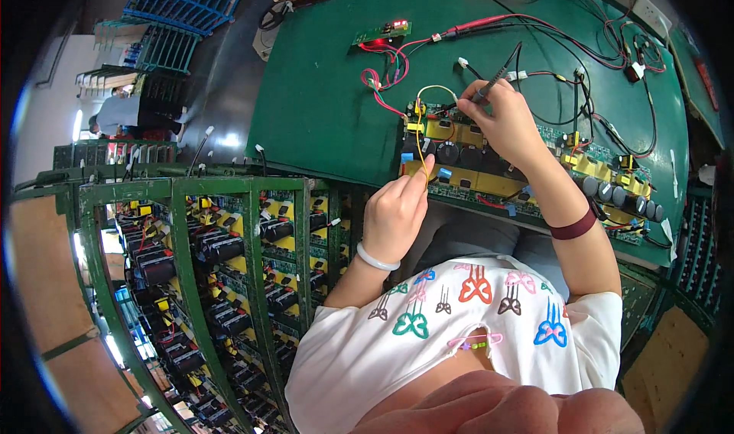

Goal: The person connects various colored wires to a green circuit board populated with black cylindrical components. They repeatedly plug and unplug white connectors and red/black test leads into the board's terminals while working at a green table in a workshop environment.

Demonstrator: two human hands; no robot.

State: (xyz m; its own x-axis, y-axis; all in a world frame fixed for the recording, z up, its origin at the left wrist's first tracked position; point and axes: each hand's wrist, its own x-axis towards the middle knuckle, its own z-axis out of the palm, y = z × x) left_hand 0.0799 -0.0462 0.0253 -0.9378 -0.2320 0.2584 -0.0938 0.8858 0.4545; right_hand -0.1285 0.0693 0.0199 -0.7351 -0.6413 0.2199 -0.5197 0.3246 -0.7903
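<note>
My right hand (505, 121) is closed round a black test probe (492, 82), its tip end over the near circuit board (470, 182). Wires and fingers hide the exact contact. This board carries yellow transformers, dark round capacitors and blue parts. At its left end my left hand (395, 216) is closed, fingertips on a thin yellow wire (422, 155) that runs down from the board's top left corner. A white wire (436, 88) arches over that corner. Close by on the right lies a second, similar board (612, 186).
A small green display board (382, 33) with red-lit digits lies on the green table mat (313, 90). A red probe (482, 24) and tangled leads stretch across the back. Green metal racks (256, 281) full of circuit boards stand at the left. Another person (126, 113) is farther off.
</note>
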